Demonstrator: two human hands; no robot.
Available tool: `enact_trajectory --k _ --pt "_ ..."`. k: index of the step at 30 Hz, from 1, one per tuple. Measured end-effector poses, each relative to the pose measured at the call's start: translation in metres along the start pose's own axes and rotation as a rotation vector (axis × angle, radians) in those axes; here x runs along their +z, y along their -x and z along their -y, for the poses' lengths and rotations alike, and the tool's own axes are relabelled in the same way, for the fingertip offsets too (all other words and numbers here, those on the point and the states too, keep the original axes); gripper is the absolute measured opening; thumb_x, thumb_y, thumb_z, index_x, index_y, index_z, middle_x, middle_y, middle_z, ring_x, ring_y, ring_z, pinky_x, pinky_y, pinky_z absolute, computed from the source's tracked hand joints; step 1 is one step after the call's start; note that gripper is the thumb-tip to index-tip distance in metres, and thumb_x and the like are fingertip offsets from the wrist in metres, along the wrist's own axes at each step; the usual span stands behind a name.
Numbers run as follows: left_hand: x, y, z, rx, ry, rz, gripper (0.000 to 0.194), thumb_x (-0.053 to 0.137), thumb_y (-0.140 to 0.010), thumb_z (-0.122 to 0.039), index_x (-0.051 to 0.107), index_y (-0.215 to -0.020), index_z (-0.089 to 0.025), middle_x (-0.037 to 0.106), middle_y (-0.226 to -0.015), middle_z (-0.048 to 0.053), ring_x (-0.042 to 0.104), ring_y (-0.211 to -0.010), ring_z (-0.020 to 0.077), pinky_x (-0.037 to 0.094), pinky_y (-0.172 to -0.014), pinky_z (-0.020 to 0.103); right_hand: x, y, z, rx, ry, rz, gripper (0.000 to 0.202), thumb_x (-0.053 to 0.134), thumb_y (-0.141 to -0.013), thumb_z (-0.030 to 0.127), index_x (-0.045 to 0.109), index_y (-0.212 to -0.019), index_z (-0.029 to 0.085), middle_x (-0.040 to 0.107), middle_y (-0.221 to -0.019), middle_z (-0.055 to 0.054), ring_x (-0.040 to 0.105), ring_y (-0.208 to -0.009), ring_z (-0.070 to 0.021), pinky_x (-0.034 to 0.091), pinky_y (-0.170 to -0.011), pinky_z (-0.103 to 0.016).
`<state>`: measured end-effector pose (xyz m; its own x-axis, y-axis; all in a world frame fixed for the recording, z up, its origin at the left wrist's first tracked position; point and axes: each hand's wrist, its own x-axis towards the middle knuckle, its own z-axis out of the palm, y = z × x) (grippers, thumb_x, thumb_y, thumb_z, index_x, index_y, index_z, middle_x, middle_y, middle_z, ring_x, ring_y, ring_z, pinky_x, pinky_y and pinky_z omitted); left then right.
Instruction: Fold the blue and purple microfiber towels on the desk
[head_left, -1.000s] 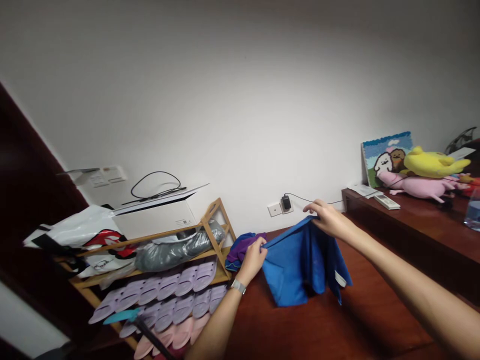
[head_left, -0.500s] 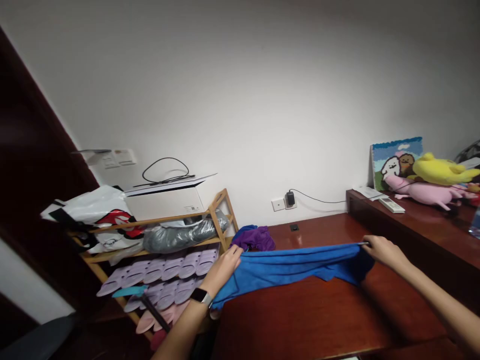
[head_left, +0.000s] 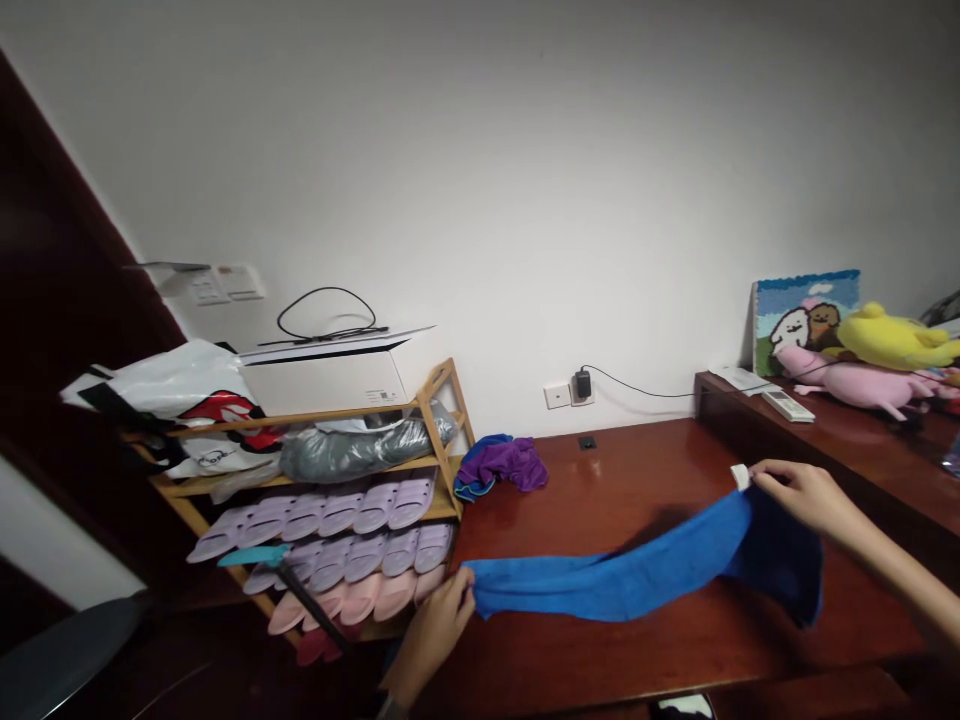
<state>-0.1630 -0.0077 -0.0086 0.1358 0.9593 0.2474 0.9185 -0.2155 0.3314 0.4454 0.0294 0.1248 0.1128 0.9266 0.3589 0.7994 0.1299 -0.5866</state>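
A blue cloth (head_left: 615, 588), perhaps a towel, stretches between my hands just above the reddish-brown wooden table (head_left: 600, 665). My left hand (head_left: 441, 618) is closed on its left end, near the table's left edge. At the right, my right hand (head_left: 799, 492) pinches the upper right corner, where a small white label (head_left: 740, 477) sticks up. A darker part of the cloth hangs below the right hand. Behind the cloth, a crumpled heap of purple and blue fabric (head_left: 514, 463) lies at the back left of the table.
A wooden rack (head_left: 442, 400) with rows of lilac and pink slippers (head_left: 375, 505) stands to the left. On the raised ledge at right are a remote control (head_left: 787, 405), a pink plush toy (head_left: 855, 383) and a yellow one (head_left: 892, 338). A black adapter (head_left: 583, 382) is plugged into the wall.
My left hand has moved down and toward me, pulling the cloth's left end lower. The right hand has shifted slightly right, and the white label now shows.
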Motion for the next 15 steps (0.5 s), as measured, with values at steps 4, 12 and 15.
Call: enact_trajectory --k 4,12,15 --pt "-0.047 -0.052 -0.012 -0.095 -0.006 -0.324 0.018 0.041 -0.095 -0.019 0.056 -0.099 -0.027 0.07 -0.079 -0.001 0.073 -0.074 0.0209 0.053 -0.068 0.028 -0.006 -0.03 -0.005 0.096 0.041 -0.035 0.038 0.053 -0.078 0.049 0.08 -0.089 0.025 0.082 -0.1 -0.011 0.075 -0.095 -0.0335 0.053 -0.084 -0.039" --pt "-0.143 -0.127 -0.043 0.213 -0.102 -0.632 0.033 0.042 -0.096 -0.017 0.061 -0.122 -0.02 0.071 -0.118 0.012 0.068 -0.112 0.0269 0.052 -0.103 0.042 -0.043 -0.058 0.017 0.005 0.048 -0.525 0.041 0.045 -0.088 0.043 0.075 -0.103 0.018 0.072 -0.126 -0.019 0.069 -0.11 -0.0273 0.048 -0.1 -0.037" --pt "-0.124 -0.093 -0.036 0.265 -0.141 -0.688 0.028 0.043 -0.1 -0.02 0.066 -0.116 -0.023 0.072 -0.116 0.01 0.069 -0.113 0.0258 0.052 -0.107 0.043 -0.043 -0.03 -0.009 -0.043 0.053 -0.558 0.037 0.048 -0.087 0.046 0.074 -0.1 0.023 0.071 -0.124 -0.016 0.068 -0.113 -0.029 0.048 -0.105 -0.04"
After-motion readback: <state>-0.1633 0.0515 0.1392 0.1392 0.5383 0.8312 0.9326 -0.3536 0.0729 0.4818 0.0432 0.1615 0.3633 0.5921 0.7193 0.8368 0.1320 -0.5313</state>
